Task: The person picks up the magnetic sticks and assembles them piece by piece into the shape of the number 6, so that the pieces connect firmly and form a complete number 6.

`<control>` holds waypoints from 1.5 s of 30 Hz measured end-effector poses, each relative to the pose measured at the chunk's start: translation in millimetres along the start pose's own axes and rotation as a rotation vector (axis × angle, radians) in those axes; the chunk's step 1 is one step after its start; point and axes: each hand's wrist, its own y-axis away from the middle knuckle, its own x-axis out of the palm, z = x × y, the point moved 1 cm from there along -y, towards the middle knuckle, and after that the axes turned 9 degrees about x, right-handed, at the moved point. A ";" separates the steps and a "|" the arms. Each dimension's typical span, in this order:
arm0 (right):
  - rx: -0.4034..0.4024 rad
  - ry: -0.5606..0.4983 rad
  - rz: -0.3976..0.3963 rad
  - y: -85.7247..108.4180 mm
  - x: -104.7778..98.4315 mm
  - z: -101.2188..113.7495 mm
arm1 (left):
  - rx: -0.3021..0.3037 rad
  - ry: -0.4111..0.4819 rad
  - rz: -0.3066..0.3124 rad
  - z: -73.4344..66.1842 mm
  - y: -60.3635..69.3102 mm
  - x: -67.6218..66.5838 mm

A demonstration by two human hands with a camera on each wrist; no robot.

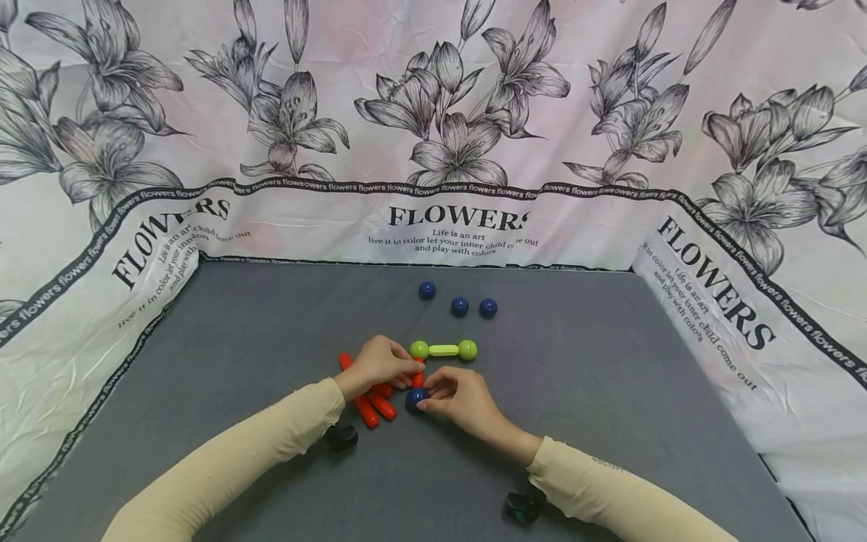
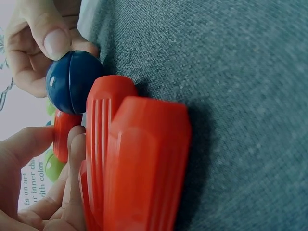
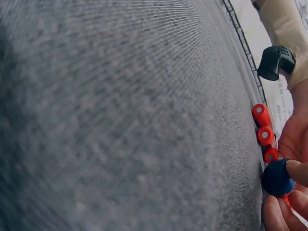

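My left hand pinches a short red rod between thumb and fingers. The rod's near end meets a blue ball, and its far end reaches a green ball. My right hand holds that blue ball, its thumb pressed against it in the left wrist view. A light green rod joins the green ball to a second green ball. Several loose red rods lie beside and partly under my left hand. In the right wrist view the blue ball sits near the rods' ends.
Three more blue balls lie farther back on the grey tabletop. A flower-printed cloth stands round the back and sides. Dark wrist devices hang at both sleeves.
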 end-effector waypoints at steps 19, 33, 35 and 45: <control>0.007 -0.010 0.011 -2.6 1.2 -2.4 | 0.025 -0.013 0.004 -0.9 0.5 1.5; 0.014 -0.038 0.015 -2.4 2.0 -3.3 | 0.060 -0.056 0.014 -0.7 1.2 -6.9; 0.013 -0.045 0.015 -2.4 1.9 -3.5 | 0.078 -0.059 0.006 -1.8 2.2 -11.1; 0.018 -0.055 0.023 -3.2 1.7 -5.6 | 0.216 -0.169 -0.086 -9.1 15.0 -36.7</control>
